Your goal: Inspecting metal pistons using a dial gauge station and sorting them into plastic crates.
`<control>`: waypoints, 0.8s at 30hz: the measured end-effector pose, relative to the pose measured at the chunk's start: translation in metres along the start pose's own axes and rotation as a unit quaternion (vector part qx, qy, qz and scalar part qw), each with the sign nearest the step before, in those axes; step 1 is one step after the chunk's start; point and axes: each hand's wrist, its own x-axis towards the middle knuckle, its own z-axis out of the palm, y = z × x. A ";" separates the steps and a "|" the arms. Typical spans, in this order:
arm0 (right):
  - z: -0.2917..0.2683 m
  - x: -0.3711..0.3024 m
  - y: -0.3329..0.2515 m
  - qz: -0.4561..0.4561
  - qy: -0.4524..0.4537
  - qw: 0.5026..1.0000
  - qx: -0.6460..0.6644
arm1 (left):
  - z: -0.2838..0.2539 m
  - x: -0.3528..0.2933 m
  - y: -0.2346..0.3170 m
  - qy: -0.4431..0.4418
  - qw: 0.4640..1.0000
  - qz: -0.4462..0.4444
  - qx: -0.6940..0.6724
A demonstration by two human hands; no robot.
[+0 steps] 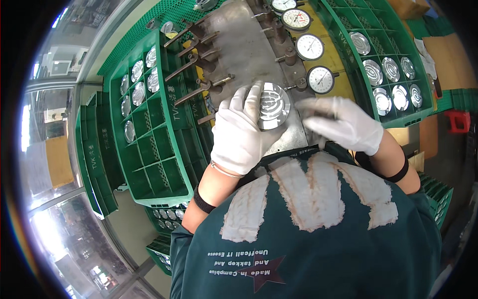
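Note:
A shiny round metal piston with curved reflections on its face rests on the near part of the grey steel plate. My gloved left hand grips its left side, with the fingers along the edge and the thumb below. To the right of the piston is my gloved right hand, slightly blurred. Its fingers point left and its thumb is apart from them; I see nothing held there. Just beyond that hand is the nearest dial gauge, one of several along the plate's right side.
Clamp posts with metal rods line the plate's left side. A green divided crate on the left and another green crate on the right hold several pistons. A red plastic container is at the far right.

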 end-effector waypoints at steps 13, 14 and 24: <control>0.046 0.009 0.038 -0.015 -0.025 0.995 0.100 | 0.024 0.009 -0.028 0.023 0.996 0.043 -0.079; 0.046 0.010 0.039 -0.027 -0.020 0.994 0.100 | 0.025 0.010 -0.029 0.027 0.996 0.045 -0.079; 0.044 0.012 0.033 -0.019 -0.013 0.996 0.085 | 0.027 0.011 -0.027 0.042 0.996 0.025 -0.073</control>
